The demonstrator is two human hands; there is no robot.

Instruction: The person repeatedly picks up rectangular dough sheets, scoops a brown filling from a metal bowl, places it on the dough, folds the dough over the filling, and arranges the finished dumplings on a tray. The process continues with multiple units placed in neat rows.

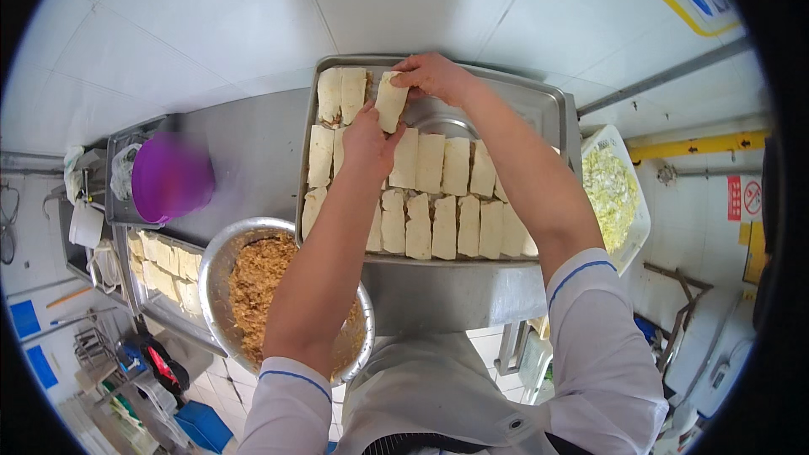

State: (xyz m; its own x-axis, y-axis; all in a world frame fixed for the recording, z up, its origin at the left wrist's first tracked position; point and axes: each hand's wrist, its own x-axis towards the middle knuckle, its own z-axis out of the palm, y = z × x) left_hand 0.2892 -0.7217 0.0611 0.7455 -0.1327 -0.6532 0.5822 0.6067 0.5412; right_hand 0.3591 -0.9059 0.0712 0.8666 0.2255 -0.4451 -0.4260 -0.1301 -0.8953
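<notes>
Between my two hands is a pale, flat rectangular piece of filled food [391, 100], held tilted over the back row of a metal tray [505, 81]. My left hand [368, 144] grips its near end, and my right hand [436, 79] pinches its far end. Two similar pieces [341, 95] lie to its left in the tray's back corner. Two more rows of pale pieces [430, 161] fill the tray's middle and front, with brown filling showing at some edges. My forearms hide parts of these rows.
A steel bowl of brown shredded filling [259, 278] stands at the front left, partly behind my left arm. Beyond it are another tray of pale pieces [165, 265] and a purple container [170, 177]. A white basket of chopped greens [610, 196] is at the right. White wall panels [404, 0] rise behind.
</notes>
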